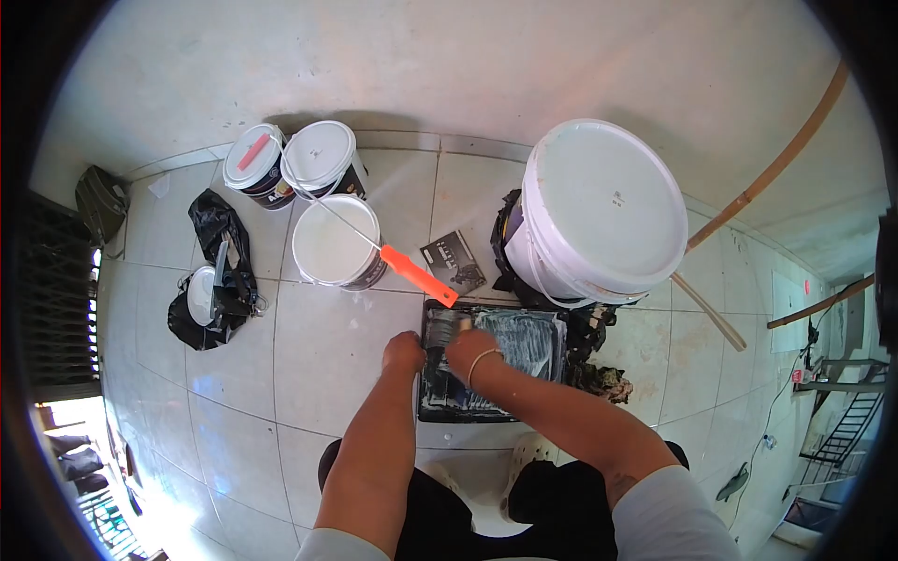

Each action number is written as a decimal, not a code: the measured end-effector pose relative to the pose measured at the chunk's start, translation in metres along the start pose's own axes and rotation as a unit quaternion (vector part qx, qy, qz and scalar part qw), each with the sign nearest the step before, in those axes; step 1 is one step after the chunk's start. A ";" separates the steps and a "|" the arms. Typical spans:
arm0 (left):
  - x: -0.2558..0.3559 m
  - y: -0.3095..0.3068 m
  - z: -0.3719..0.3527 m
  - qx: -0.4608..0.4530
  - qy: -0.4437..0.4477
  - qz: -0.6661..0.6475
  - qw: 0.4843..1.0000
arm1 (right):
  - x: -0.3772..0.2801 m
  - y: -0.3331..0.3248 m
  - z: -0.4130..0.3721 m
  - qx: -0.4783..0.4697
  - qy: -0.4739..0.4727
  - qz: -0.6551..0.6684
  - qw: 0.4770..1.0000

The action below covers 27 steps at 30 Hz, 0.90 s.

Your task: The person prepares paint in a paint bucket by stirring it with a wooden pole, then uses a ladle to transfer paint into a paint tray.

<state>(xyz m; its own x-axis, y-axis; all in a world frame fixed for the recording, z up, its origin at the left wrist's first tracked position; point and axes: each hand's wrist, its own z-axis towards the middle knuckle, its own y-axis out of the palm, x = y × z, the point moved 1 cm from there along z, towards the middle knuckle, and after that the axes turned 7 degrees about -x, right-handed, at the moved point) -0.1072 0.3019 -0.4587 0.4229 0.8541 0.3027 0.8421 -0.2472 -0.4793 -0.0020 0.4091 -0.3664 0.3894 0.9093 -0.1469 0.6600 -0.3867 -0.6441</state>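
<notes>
A black paint tray [524,411] smeared with white paint lies on the floor in front of me. My left hand [404,352] is closed at the tray's left edge, its fingertips partly hidden. Over the tray, my right hand [471,355] is closed around what looks like a paintbrush [464,325] with a pale wooden part showing; most of it is hidden. Just beyond my hands, a paint roller's orange handle [418,276] reaches the tray's far edge. Its thin metal rod runs over a white bucket [323,266] towards a pink roller head [253,152].
A large white bucket [608,206] stands beyond the tray, with black plastic [587,329] by it. Two smaller lidded buckets [320,154] [254,168] stand near the wall. A printed card [454,262], a black bag [223,224] and a wooden stick [711,313] lie on the tiles.
</notes>
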 end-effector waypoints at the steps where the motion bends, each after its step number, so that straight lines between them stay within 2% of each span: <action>1: 0.000 0.002 0.002 0.000 0.002 0.000 1.000 | -0.006 0.014 0.002 0.023 -0.027 0.010 0.999; 3: -0.002 0.005 0.010 0.002 -0.001 0.011 1.000 | -0.007 0.030 -0.001 0.050 -0.055 0.016 0.997; 6: -0.004 0.004 0.010 -0.016 0.002 -0.005 1.000 | -0.005 0.043 -0.015 0.002 -0.020 0.033 0.999; 9: -0.001 0.000 0.012 -0.064 -0.004 -0.005 0.998 | -0.017 0.040 -0.027 0.033 0.008 0.017 0.999; 10: 0.000 0.004 0.012 -0.065 -0.003 -0.005 0.998 | -0.021 0.049 -0.019 0.037 -0.049 0.013 0.998; 11: -0.001 0.008 0.014 -0.027 0.000 0.012 1.000 | -0.023 0.058 -0.012 0.043 -0.107 0.009 0.993; 12: 0.001 0.005 0.013 0.013 0.003 0.029 0.999 | -0.019 0.058 -0.013 0.047 -0.107 0.009 0.993; 14: -0.001 0.003 0.013 0.000 0.006 0.037 0.999 | -0.013 0.068 -0.018 -0.026 -0.084 0.007 0.996; 18: 0.004 0.002 0.015 -0.031 0.020 0.060 0.997 | -0.028 0.048 -0.040 -0.031 -0.041 0.012 0.999; 20: 0.001 0.010 0.016 -0.023 0.030 0.067 0.997 | -0.038 0.072 -0.025 0.001 -0.118 0.009 0.993; 22: -0.002 0.015 0.023 0.078 0.006 0.025 0.997 | -0.031 0.072 -0.026 0.012 -0.128 0.019 0.991; 25: -0.005 0.015 0.024 0.032 0.021 0.026 0.999 | -0.022 0.054 -0.038 -0.100 -0.075 0.015 0.992; 27: 0.001 0.008 0.013 0.021 0.027 0.025 0.999 | -0.030 0.062 -0.037 -0.079 -0.079 0.040 0.993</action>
<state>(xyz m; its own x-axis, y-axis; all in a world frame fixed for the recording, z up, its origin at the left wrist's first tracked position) -0.1045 0.3066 -0.4727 0.4825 0.8153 0.3200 0.8048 -0.2685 -0.5294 0.0507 0.3520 -0.3744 0.3463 0.8829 -0.3172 0.7286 -0.4661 -0.5018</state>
